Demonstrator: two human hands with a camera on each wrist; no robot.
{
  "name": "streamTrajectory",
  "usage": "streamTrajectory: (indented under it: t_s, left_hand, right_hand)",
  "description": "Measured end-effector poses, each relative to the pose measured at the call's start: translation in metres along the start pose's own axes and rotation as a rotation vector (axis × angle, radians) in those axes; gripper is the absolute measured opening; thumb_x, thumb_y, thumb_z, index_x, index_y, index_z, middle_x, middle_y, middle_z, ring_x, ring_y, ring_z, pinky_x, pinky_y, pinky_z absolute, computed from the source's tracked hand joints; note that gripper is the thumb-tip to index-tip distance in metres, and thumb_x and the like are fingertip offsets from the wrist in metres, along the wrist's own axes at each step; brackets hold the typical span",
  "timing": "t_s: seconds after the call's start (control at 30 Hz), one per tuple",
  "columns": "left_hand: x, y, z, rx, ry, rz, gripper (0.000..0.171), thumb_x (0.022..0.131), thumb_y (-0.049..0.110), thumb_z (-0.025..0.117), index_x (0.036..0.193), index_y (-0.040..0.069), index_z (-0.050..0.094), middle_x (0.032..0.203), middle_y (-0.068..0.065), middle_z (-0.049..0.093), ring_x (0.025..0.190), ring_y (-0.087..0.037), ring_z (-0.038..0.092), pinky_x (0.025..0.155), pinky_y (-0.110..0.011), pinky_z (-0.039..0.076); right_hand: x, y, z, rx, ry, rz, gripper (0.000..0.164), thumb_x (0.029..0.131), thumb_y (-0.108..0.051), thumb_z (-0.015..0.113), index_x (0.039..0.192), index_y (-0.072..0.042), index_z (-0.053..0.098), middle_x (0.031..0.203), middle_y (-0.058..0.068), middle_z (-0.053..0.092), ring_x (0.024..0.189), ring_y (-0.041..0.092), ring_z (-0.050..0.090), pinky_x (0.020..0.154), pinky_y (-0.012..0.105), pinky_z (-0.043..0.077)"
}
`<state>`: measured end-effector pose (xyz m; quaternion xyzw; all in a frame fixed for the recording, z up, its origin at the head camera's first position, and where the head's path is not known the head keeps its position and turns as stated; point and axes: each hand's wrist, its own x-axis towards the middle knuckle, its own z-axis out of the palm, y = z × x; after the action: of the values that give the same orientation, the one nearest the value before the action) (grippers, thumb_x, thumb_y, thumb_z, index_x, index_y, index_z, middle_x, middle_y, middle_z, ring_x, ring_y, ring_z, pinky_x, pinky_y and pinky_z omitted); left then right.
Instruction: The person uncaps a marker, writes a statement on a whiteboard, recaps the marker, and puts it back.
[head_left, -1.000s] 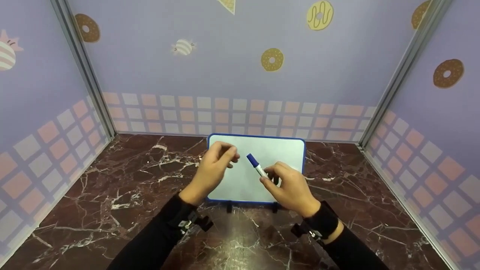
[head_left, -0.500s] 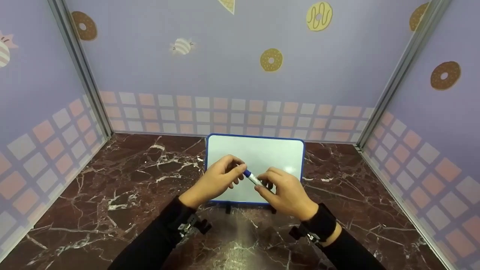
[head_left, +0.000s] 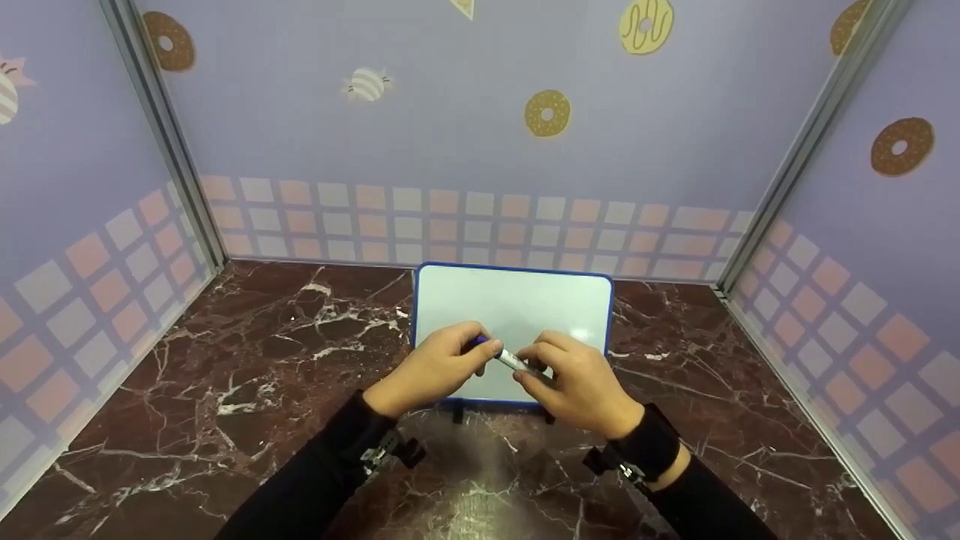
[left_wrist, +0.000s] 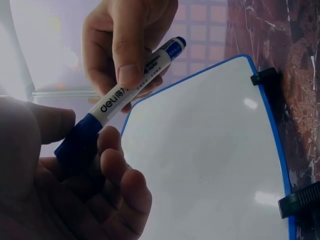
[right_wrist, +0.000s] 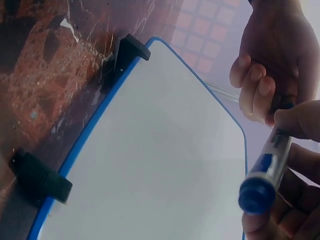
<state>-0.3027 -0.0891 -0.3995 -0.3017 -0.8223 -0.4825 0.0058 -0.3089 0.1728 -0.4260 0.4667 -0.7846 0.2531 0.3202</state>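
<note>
The marker [head_left: 512, 359] is held aslant in front of the whiteboard [head_left: 517, 300], at its lower half. The left hand [head_left: 448, 358] pinches the blue cap [left_wrist: 80, 137] between thumb and fingers; the right hand [head_left: 583, 381] grips the white barrel [left_wrist: 108, 105]. Black clips [left_wrist: 265, 76] sit on the whiteboard's lower edge, the marbled tabletop [head_left: 262, 390] spreads around it, and a lilac wall [head_left: 450, 135] rises behind it.

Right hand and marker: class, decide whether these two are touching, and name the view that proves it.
Touching. The left wrist view shows it: the right hand lays its thumb directly across the white barrel of the marker.
</note>
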Motion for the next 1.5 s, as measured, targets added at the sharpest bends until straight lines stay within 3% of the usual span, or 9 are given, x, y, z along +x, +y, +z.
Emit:
streamTrajectory:
  t_s: [0.23,0.4,0.53,0.73,0.87,1.07,1.3,1.5]
  left_hand:
    - [-0.001,0.006,0.000,0.021,-0.007,0.015,0.028,0.118,0.032,0.057,0.099,0.015,0.067,0.082,0.004,0.063,0.062,-0.009,0.042,0.059,-0.026,0.037]
    - [-0.005,0.017,0.003,0.071,0.020,0.089,0.028,0.120,0.033,0.055,0.106,0.013,0.069,0.075,0.008,0.053,0.059,-0.006,0.039,0.056,-0.025,0.035]
    - [-0.007,0.024,0.008,0.129,0.052,0.164,0.029,0.120,0.033,0.056,0.110,0.010,0.071,0.072,0.011,0.044,0.058,-0.003,0.036,0.056,-0.025,0.033]
    - [-0.009,0.029,0.011,0.178,0.049,0.219,0.030,0.120,0.032,0.054,0.117,0.009,0.073,0.073,0.012,0.045,0.059,-0.002,0.036,0.057,-0.026,0.034]
    - [-0.009,0.029,0.008,0.223,0.027,0.247,0.029,0.121,0.029,0.054,0.119,0.008,0.073,0.076,0.011,0.046,0.059,-0.003,0.036,0.058,-0.026,0.034]
    - [-0.006,0.027,0.003,0.224,0.009,0.269,0.025,0.118,0.025,0.059,0.106,0.007,0.072,0.076,0.010,0.045,0.060,-0.003,0.033,0.057,-0.025,0.030]
    - [-0.009,0.027,-0.001,0.251,0.015,0.284,0.025,0.116,0.023,0.062,0.099,0.008,0.072,0.073,0.012,0.043,0.059,-0.001,0.031,0.055,-0.023,0.029]
    - [-0.008,0.032,-0.001,0.260,0.034,0.347,0.023,0.115,0.021,0.065,0.100,0.006,0.074,0.072,0.011,0.044,0.059,0.000,0.031,0.055,-0.022,0.029]
  right_hand:
    - [0.003,-0.002,-0.010,-0.008,0.006,-0.029,0.019,0.098,-0.006,0.083,0.115,-0.009,0.077,0.099,0.001,0.065,0.075,0.010,0.060,0.064,0.026,0.053]
    - [0.008,-0.004,-0.017,-0.019,0.068,-0.095,0.022,0.098,-0.004,0.081,0.118,-0.007,0.076,0.102,0.003,0.066,0.073,0.010,0.058,0.062,0.026,0.051]
    - [0.012,-0.007,-0.022,-0.042,0.104,-0.152,0.015,0.104,-0.011,0.078,0.118,-0.006,0.076,0.103,0.004,0.067,0.073,0.010,0.061,0.061,0.026,0.053]
    - [0.016,-0.010,-0.025,-0.103,0.139,-0.204,0.016,0.111,-0.022,0.072,0.116,-0.007,0.077,0.098,0.002,0.069,0.071,0.011,0.064,0.058,0.026,0.055]
    - [0.016,-0.009,-0.026,-0.137,0.130,-0.220,0.017,0.112,-0.022,0.071,0.115,-0.007,0.077,0.095,0.001,0.069,0.068,0.010,0.062,0.056,0.025,0.054]
    - [0.013,-0.007,-0.025,-0.132,0.091,-0.227,0.019,0.114,-0.023,0.067,0.115,-0.006,0.075,0.090,0.001,0.067,0.064,0.010,0.055,0.054,0.025,0.050]
    - [0.011,-0.007,-0.023,-0.106,0.058,-0.229,0.020,0.115,-0.021,0.065,0.118,-0.003,0.074,0.089,0.001,0.064,0.065,0.010,0.051,0.054,0.025,0.047]
    - [0.013,-0.009,-0.028,-0.066,0.070,-0.235,0.021,0.116,-0.021,0.063,0.118,-0.003,0.075,0.086,0.000,0.061,0.063,0.008,0.046,0.052,0.021,0.041]
